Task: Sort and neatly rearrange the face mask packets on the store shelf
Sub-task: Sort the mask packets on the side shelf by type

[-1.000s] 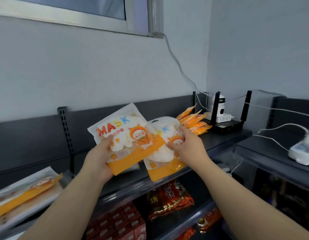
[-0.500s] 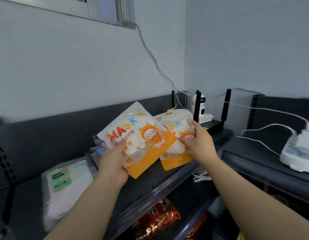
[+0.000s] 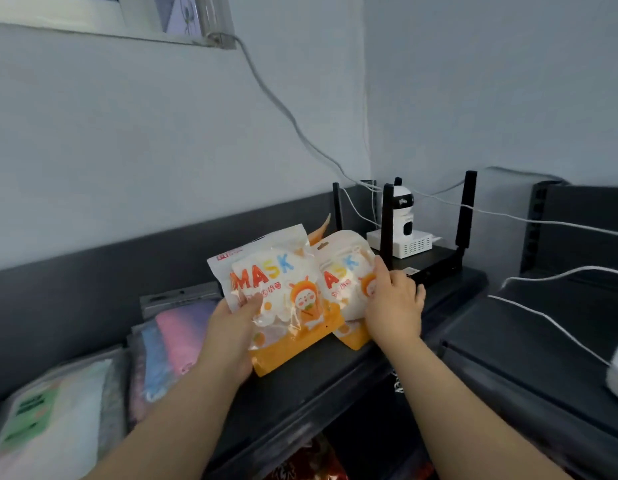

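Two white-and-orange packets printed MASK stand side by side over the dark top shelf (image 3: 338, 379). My left hand (image 3: 231, 337) grips the nearer packet (image 3: 280, 292) at its lower left, thumb on the front. My right hand (image 3: 392, 303) holds the second packet (image 3: 342, 278) by its right side, fingers curled round the edge. The left packet overlaps the right one. An orange tip of another packet (image 3: 321, 227) pokes up behind them.
On the shelf's left lie a pink-and-blue mask packet (image 3: 169, 344) and a white packet with a green label (image 3: 54, 417). A black router (image 3: 435, 261), a small white camera (image 3: 403, 216) and white cables (image 3: 529, 306) fill the right corner. Red snack bags (image 3: 300, 462) sit below.
Both hands have carried the two packets rightward along the shelf and drawn them closer together. The view has swung left to right, bringing the pink and green-label packets into sight.
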